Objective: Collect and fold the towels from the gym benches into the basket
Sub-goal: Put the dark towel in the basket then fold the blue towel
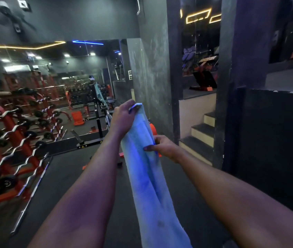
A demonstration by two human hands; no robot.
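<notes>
Light blue towel [147, 167] hangs lengthwise in mid-air before the grey pillar [151, 83]. Left hand [123, 116] pinches its top corner, held high. Right hand [161, 146] pinches its edge lower down. Barbell rack [16, 138] stands left of the pillar.

Both of your bare forearms stretch forward from the lower corners and draw together toward the middle. Your left hand [122, 116] is the higher and farther one, its back facing you, with the fingers curled over to pinch the top corner of a light blue towel [147, 185]. Your right hand [164, 147] sits lower and just to the right, thumb laid across the towel's front and fingers tucked behind, gripping its edge.
</notes>
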